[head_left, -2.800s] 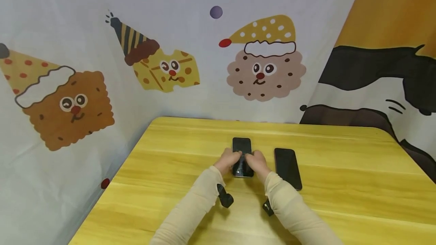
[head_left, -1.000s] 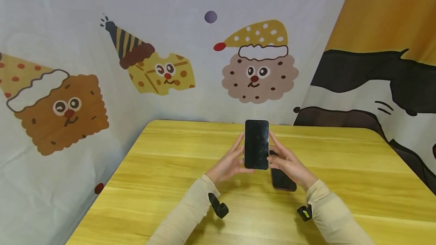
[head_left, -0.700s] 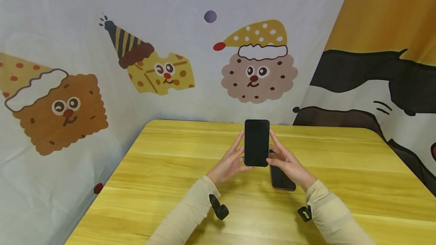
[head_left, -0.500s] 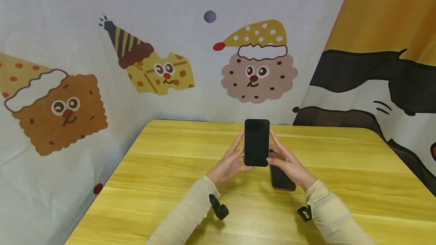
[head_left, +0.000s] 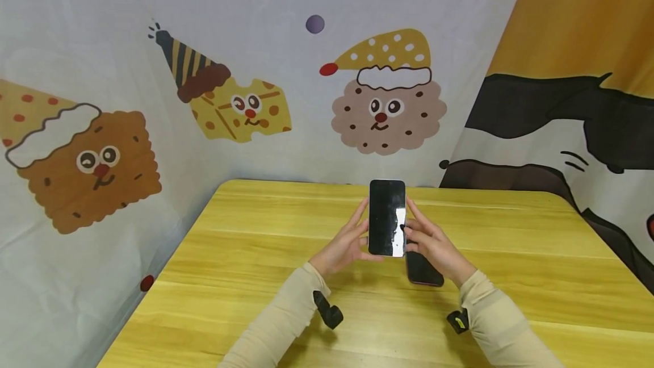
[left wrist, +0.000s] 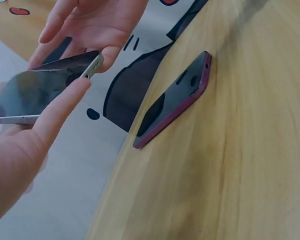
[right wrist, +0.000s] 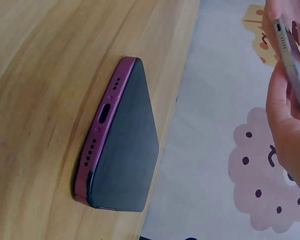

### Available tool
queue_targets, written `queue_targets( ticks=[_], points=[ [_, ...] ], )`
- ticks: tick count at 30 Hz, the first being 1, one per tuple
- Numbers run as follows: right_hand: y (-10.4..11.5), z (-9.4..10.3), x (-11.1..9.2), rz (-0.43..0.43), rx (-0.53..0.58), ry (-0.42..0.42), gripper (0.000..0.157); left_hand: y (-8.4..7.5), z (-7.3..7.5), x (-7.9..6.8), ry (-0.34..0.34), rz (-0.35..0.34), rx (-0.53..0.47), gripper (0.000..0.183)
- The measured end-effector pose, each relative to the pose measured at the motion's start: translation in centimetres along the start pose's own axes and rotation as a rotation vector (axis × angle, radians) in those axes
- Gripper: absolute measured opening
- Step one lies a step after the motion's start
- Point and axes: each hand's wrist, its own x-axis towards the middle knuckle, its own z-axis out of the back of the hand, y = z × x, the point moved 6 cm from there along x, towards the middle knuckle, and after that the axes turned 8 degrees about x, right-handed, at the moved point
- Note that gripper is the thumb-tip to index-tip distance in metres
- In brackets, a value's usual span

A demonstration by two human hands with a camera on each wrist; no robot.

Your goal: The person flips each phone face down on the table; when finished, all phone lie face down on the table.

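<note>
Both hands held one phone (head_left: 386, 217) up off the desk (head_left: 245, 277), screen toward the head camera, upright and slightly tilted. Left hand (head_left: 343, 246) pinched the phone's left edge with thumb low and fingers straight along the side; right hand (head_left: 433, 246) gripped the right edge the same way. So each grip was closed on the phone's rim, not spread.

Step in hand, judged: inspecting or turning the lifted phone. A bright reflection sat on the lower right of the glass. The next move probably calls for a firm edge hold, since the glass and metal frame look slick.

Second phone (head_left: 423, 268) lay flat on the desk just below the right hand, screen up, not touched.

Materials: held phone had a silver metal frame (left wrist: 92, 67) with port holes and a glossy black front. Second phone had a maroon frame with rounded corners, speaker holes and a charging port on its end (right wrist: 104, 135). Desk was yellow wood grain, smooth. Cartoon cookie backdrop (head_left: 388, 101) of printed fabric stood behind.
</note>
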Motion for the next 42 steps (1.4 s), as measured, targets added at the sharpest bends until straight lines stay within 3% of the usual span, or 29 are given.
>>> queue_targets(
  ticks=[8, 15, 24, 31, 38, 42],
  points=[
    [-0.1, -0.3, 0.0, -0.023, 0.141, 0.052, 0.059, -0.2, 0.0, -0.2, -0.063, 0.076, 0.040, 0.053],
    [-0.4, -0.4, 0.1, -0.115, 0.243, -0.029, 0.060, -0.2, -0.2, -0.1, -0.119, 0.170, -0.028, 0.056],
    [-1.0, -0.3, 0.2, -0.228, 0.179, -0.099, 0.062, -0.3, -0.2, -0.4, -0.199, 0.247, -0.134, 0.068],
    [-1.1, -0.2, 0.1, -0.237, 0.207, -0.098, 0.058, -0.1, -0.2, -0.3, -0.221, 0.265, -0.163, 0.069],
    [-1.2, -0.1, 0.0, -0.249, 0.180, -0.112, 0.061, 0.0, -0.1, -0.2, -0.218, 0.272, -0.141, 0.064],
    [-1.3, 0.1, -0.2, -0.246, 0.082, -0.093, 0.069, 0.2, 0.2, -0.3, -0.248, 0.266, -0.047, 0.058]
  ],
)
